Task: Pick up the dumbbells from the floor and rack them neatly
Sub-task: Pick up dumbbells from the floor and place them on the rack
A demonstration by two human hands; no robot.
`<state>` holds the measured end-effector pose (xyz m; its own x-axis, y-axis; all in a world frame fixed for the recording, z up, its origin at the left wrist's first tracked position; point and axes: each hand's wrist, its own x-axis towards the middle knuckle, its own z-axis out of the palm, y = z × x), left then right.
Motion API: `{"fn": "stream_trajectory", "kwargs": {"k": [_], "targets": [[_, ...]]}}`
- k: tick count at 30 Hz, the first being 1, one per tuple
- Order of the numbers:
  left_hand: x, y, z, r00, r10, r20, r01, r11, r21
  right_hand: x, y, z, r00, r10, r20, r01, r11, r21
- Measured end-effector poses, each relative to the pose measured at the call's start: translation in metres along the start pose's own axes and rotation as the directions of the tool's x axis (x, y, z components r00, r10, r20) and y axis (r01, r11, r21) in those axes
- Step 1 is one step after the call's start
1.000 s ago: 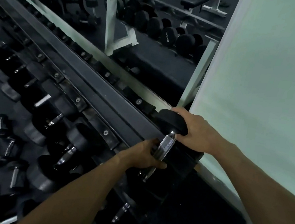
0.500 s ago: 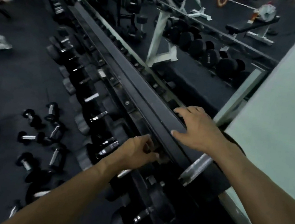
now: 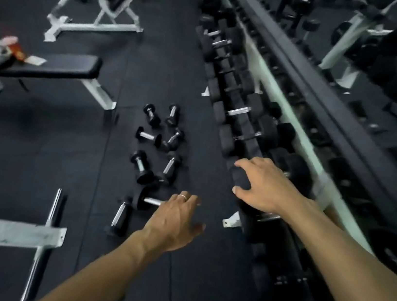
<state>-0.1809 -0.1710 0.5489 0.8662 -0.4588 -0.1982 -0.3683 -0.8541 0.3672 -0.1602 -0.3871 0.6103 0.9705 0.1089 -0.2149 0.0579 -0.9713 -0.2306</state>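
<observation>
Several small black dumbbells with chrome handles lie scattered on the dark floor, among them one (image 3: pixel 140 165) in the middle of the pile and a larger one (image 3: pixel 149 201) nearest me. My left hand (image 3: pixel 174 221) hovers just right of that nearest dumbbell with its fingers spread, holding nothing. The long two-tier rack (image 3: pixel 305 71) runs from top centre to the lower right and is full of black dumbbells. My right hand (image 3: pixel 261 184) clasps the round head of a racked dumbbell (image 3: pixel 240 179) on the lower tier, fingers above it and thumb below.
A flat black bench (image 3: pixel 50 68) stands at the left, with a white-framed adjustable bench (image 3: pixel 92 25) behind it. A white frame with a chrome bar (image 3: pixel 2 232) lies at the lower left. A mirror along the right reflects more racks.
The view has swung from the rack's upper rail down to the floor. My left hand left the rack and moved out over the floor dumbbells. My right hand dropped from the top rail to a lower-tier dumbbell.
</observation>
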Motion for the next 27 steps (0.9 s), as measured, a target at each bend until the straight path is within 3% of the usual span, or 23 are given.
{"fn": "stream_trajectory", "kwargs": {"k": [7,15,21,27], "targets": [[-0.081,-0.162,0.019,0.976,-0.209,0.067,0.215,0.973,-0.085,0.05,-0.152,0.097,0.977,-0.106,0.183,0.101,0.994,0.04],[-0.101,-0.297,0.079,0.891,-0.424,0.166,0.448,0.881,-0.154,0.143,-0.238,0.227,0.913,-0.202,0.355,0.189,0.979,0.072],[-0.084,-0.394,0.186,0.794,-0.546,0.267,0.601,0.771,-0.211,0.224,-0.275,0.363,0.827,-0.285,0.484,0.265,0.958,0.111],[-0.082,-0.47,0.323,0.724,-0.576,0.38,0.675,0.705,-0.219,0.264,-0.297,0.524,0.767,-0.33,0.551,0.314,0.941,0.127]]}}
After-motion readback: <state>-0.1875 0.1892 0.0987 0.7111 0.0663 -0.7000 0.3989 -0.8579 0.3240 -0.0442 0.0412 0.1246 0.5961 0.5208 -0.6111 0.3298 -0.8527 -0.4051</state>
